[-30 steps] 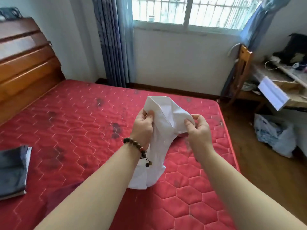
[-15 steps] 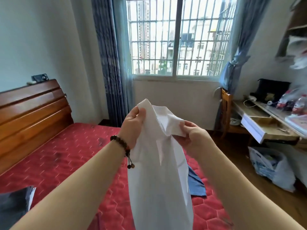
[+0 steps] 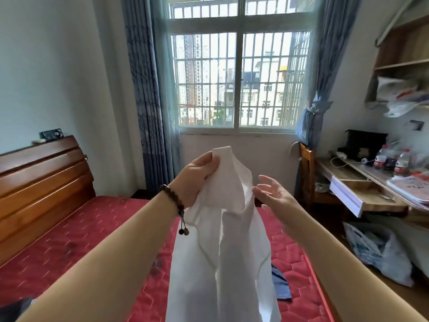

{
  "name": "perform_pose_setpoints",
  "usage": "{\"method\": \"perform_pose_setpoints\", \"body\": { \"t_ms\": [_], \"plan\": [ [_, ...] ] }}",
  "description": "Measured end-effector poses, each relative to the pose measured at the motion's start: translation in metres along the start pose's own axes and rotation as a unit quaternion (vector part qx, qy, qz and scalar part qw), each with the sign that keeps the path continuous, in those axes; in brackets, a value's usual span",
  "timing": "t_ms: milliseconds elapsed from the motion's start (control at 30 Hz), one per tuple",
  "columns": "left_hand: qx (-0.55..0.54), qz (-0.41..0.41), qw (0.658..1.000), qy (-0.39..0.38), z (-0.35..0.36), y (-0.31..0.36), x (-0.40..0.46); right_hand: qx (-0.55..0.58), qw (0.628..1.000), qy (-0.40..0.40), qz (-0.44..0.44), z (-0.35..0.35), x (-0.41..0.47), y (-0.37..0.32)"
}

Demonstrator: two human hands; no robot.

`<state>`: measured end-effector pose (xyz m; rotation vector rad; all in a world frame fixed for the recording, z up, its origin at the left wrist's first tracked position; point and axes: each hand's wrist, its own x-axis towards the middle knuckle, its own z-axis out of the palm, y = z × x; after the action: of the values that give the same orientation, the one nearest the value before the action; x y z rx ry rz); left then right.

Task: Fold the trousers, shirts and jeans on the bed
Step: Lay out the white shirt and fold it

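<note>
A white shirt hangs in the air above the red bed, its lower part dropping out of the frame. My left hand, with a bead bracelet on the wrist, is shut on the shirt's top edge. My right hand is beside the shirt's right side, fingers spread, holding nothing. A blue garment lies on the bed behind the shirt, mostly hidden. A dark folded garment shows at the bottom left corner.
A wooden headboard stands at the left. A cluttered desk with bottles and a wooden chair are at the right, with a plastic bag on the floor. The barred window and curtains are ahead.
The shirt has been raised off the bed to chest height and my view tilted up. My right hand has let go of the shirt and opened; my left hand still holds it.
</note>
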<state>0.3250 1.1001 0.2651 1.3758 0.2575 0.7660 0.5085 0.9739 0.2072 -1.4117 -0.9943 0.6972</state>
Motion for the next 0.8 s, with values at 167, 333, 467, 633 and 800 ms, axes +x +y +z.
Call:
{"method": "perform_pose_setpoints", "body": {
  "t_ms": [167, 333, 467, 633, 800],
  "plan": [
    [0.011, -0.017, 0.999, -0.046, -0.008, 0.021, 0.007, 0.203, 0.948, -0.241, 0.042, 0.006, 0.010, 0.012],
    [0.096, -0.007, 0.995, -0.036, -0.031, 0.046, 0.012, 0.211, 0.963, -0.170, -0.002, 0.018, 0.025, 0.001],
    [0.358, 0.077, 0.930, -0.019, -0.055, 0.071, 0.016, 0.132, 0.987, -0.009, -0.090, 0.025, 0.043, -0.043],
    [0.629, 0.087, 0.772, -0.042, -0.097, 0.085, 0.021, -0.243, 0.937, 0.103, -0.227, 0.015, 0.059, -0.098],
    [0.600, 0.202, 0.761, 0.141, -0.126, 0.079, 0.019, -0.393, 0.877, 0.062, -0.270, 0.012, 0.064, -0.128]
  ]
}}
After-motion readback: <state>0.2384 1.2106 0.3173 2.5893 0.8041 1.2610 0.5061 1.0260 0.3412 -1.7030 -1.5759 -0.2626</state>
